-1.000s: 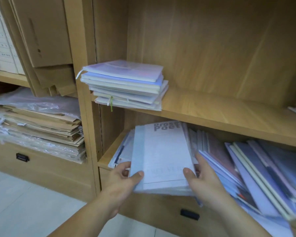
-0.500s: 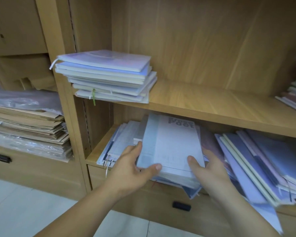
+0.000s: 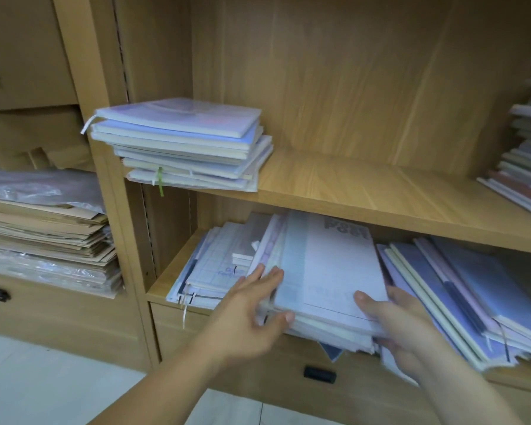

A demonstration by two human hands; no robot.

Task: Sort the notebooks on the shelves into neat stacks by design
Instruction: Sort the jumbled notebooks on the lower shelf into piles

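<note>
In the lower middle of the frame, both hands are on a pile of pale notebooks (image 3: 328, 280) that lies on the lower shelf (image 3: 170, 273), its front edge sticking out past the shelf. The top notebook is white with dark block lettering at its far end. The left hand (image 3: 252, 314) is spread flat, with straight fingers against the pile's left side and the thumb at its front edge. It grips nothing. The right hand (image 3: 402, 326) clasps the pile's right front corner, thumb on top and fingers curled underneath.

Just left of this pile lies a loose heap of grid-pattern notebooks (image 3: 215, 271). To its right, blue and purple notebooks (image 3: 472, 296) lean in a fanned, untidy row.

On the upper shelf (image 3: 365, 191), at upper left, sits a fairly even stack of light blue notebooks (image 3: 181, 145) with a green ribbon hanging from it. Another stack (image 3: 524, 167) shows at the right edge of the frame. At far left are flat cardboard sheets (image 3: 43, 228). A black drawer handle (image 3: 319, 374) sits below the hands.
</note>
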